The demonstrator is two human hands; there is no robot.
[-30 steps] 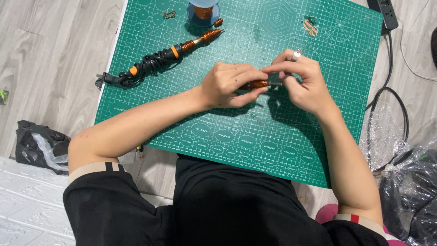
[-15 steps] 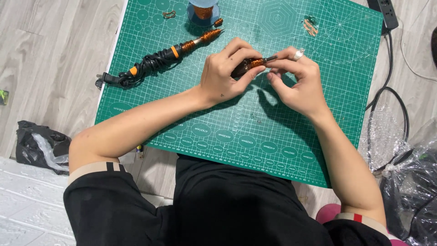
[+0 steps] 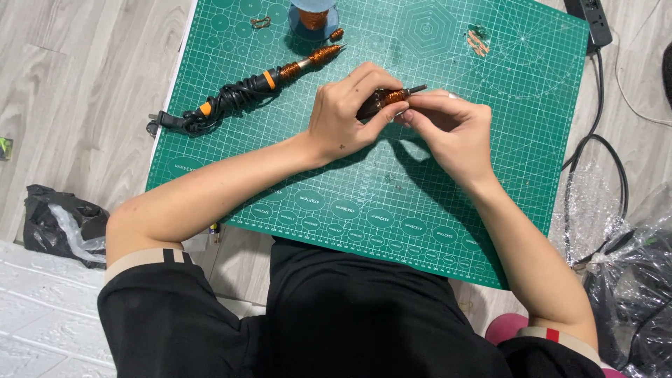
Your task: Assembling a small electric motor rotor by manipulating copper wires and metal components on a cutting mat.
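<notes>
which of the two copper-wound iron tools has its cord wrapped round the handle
The soldering iron lying on the green mat, left of the hands; the other tool is held in both hands, no cord visible.

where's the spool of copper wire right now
In the head view the spool of copper wire stands at the far edge of the green cutting mat, left of centre, just beyond the tip of the soldering iron.

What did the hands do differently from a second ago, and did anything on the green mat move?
Both hands lifted the small copper-wound tool up the mat and tilted it, so its metal tip now points up and right. The left hand still grips its body; the right hand still pinches near the tip. Nothing was let go. The soldering iron with its coiled cord, the wire spool and the cutting mat stayed put.
</notes>
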